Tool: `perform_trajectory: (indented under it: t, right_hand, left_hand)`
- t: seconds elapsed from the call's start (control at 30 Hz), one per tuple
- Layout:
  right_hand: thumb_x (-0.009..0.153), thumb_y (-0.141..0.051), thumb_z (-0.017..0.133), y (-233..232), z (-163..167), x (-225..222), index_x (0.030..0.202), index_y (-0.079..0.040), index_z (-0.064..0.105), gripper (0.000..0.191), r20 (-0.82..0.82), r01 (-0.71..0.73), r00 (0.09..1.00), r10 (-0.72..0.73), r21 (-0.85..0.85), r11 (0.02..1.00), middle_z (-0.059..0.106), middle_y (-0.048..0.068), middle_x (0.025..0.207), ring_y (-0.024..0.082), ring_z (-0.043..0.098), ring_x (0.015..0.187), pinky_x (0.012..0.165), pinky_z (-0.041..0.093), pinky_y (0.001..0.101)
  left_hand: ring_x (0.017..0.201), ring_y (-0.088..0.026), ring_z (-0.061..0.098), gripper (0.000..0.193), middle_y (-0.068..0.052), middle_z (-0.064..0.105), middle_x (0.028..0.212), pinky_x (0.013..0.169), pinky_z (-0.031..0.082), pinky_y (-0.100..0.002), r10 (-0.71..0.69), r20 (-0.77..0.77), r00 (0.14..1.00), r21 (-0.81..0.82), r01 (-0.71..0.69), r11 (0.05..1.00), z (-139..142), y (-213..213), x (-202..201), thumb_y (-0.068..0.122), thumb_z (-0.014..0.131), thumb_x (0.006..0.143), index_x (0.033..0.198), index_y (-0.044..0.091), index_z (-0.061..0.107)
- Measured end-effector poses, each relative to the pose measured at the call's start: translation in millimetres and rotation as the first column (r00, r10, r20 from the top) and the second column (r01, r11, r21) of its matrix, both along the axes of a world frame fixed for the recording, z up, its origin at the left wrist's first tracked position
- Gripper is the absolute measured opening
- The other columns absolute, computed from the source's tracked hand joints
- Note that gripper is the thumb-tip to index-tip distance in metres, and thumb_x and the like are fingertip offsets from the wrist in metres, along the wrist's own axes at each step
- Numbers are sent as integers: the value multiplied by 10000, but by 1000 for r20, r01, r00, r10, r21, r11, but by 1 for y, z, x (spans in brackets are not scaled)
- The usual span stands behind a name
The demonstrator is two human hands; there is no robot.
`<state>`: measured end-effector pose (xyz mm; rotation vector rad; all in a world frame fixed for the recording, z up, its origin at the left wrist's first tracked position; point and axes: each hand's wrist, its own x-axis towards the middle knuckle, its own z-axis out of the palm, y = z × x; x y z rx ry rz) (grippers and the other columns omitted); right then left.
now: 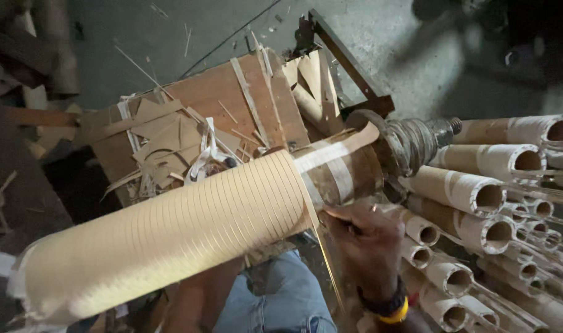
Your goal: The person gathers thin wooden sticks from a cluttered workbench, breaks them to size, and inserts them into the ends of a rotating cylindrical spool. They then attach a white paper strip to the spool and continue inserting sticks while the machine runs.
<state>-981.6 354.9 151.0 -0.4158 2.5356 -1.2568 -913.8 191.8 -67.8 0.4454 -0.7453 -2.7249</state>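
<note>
Fingers: right hand [369, 246] has its fingers [343, 221] curled together, pinched on a thin cardboard strip [326, 256] at the cut end of the tube; left hand is hidden under the tube, so its state cannot be told.
Head view, tube: large cardboard tube [170, 231] lies across the frame from 8 o'clock to 2 o'clock, its pale surface scored into many narrow rings.
Head view, mounting: the far end of the tube, brown with pale tape bands, sits on a metal spindle [417, 142] at 2 o'clock from the right hand.
Head view, strip: the strip hangs from the ring edge down toward 6 o'clock, passing just beside the right hand; a second pale band [343, 148] curls over the tube top at 12 o'clock from the hand.
Head view, wrist: a black and yellow band [389, 308] circles the right wrist.
Head view, stack: smaller cardboard tubes [479, 203] lie piled at 3 o'clock, open ends facing the camera.
Head view, crate: a wooden box [213, 98] holding cardboard offcuts [164, 139] stands behind the tube at 11 o'clock.
Head view, below: a blue denim leg [281, 296] shows at 6 o'clock, under the tube.
</note>
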Motion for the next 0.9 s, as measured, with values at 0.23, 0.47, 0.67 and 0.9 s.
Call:
perform_trajectory:
  t: [0.23,0.47,0.67,0.9]
  right_hand:
    - [779,9,803,-7,-1,4,845,-13,795,70,90,106,990,-105,-8,994,763,38,698,64,665,618,564,514,222]
    - [724,22,835,-9,2,12,802,-5,789,95,53,146,987,-152,109,983,739,60,667,79,652,587,533,501,226]
    - [739,43,825,-4,1,11,828,-5,807,103,114,94,988,-102,73,993,780,88,693,102,700,606,566,550,237]
    - [705,18,854,-2,0,3,852,-17,825,154,122,59,990,-72,108,992,818,97,734,124,753,579,531,591,258]
  left_hand:
    - [937,-211,685,138,-123,727,1031,834,560,-361,-153,-264,952,-74,138,988,-14,-30,-60,108,762,969,1084,34,751]
    - [915,-211,693,126,-134,738,1015,809,567,-356,-265,-451,852,-174,208,963,22,-68,-91,70,799,927,1046,34,776]
    - [860,-150,665,143,-92,713,908,748,505,-291,-513,-571,641,-441,287,850,69,-94,-112,31,857,926,1052,31,788]
    - [752,-101,662,133,-49,714,858,661,492,-253,-672,-480,565,-696,222,683,97,-107,-126,77,885,915,1003,46,791]
